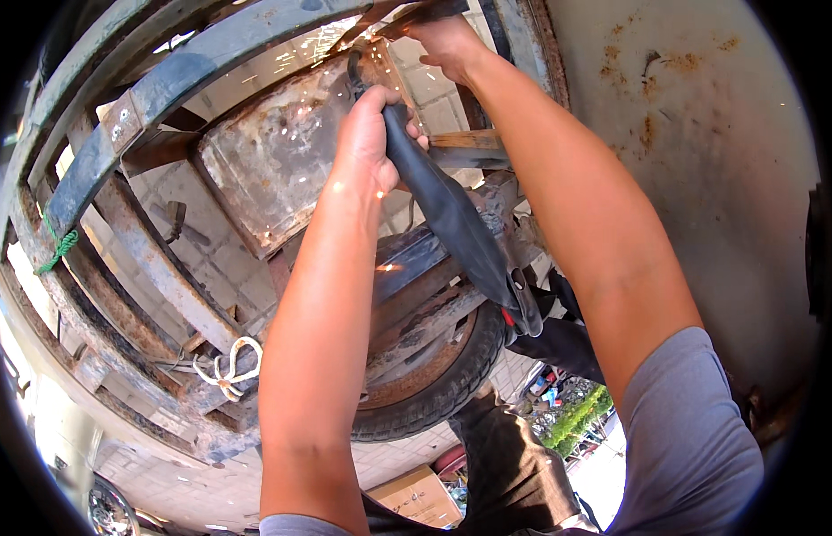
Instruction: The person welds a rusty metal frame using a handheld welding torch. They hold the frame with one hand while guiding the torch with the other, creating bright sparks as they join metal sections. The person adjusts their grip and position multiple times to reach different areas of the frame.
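My left hand [371, 134] is closed round a long black sleeved tool [438, 210], whose narrow metal end rises toward the top of a rusty frame. My right hand [452, 49] grips a dark metal piece [425, 13] at the upper edge. Sparks scatter around the tool's tip and over a rusty metal sheet [264, 156] inside the curved steel bars [188, 67].
A tyre [420, 411] sits below the frame. A stained metal panel [666, 170] fills the right side. Green string [58, 250] and white cord [228, 375] are tied to the bars. A cardboard box [416, 496] lies on the paving at the bottom.
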Demonstrator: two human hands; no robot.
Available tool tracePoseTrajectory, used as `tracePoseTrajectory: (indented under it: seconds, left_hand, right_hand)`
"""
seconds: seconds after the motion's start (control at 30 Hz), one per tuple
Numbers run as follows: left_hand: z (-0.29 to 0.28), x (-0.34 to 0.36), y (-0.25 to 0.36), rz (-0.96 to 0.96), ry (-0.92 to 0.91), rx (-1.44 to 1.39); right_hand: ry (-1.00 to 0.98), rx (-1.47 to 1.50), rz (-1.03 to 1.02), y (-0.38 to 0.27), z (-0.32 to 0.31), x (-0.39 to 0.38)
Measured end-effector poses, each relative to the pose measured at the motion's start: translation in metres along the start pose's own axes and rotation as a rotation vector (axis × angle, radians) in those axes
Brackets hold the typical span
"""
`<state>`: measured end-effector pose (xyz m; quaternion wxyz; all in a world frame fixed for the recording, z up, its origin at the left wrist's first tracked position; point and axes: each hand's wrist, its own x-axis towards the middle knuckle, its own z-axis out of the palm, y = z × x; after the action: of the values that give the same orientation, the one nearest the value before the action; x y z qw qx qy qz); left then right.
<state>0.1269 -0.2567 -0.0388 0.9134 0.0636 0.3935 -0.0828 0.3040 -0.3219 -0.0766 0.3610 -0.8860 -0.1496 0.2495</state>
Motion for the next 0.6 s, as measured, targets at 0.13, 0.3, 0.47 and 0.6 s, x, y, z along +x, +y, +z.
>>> tracePoseTrajectory:
  seconds: [0.13,0.3,0.47,0.6]
  left_hand:
    - [-0.0038,0.0024,0.0,-0.02,-0.027,-0.003]
    - [-0.0057,0.0054,-0.0017,-0.033,-0.053,-0.024]
    - [-0.005,0.0032,-0.0008,-0.037,-0.038,-0.031]
    - [-0.0063,0.0031,-0.0012,-0.044,-0.042,-0.045]
  right_hand:
    - [0.061,0.015,-0.008,0.0038,0.0056,0.0028]
    - [0.059,0.04,-0.042,0.0048,0.0062,0.0037]
    - [0.044,0.056,-0.024,0.0015,0.0042,-0.0005]
    - [0.037,0.061,-0.005,-0.0007,0.0036,-0.0037]
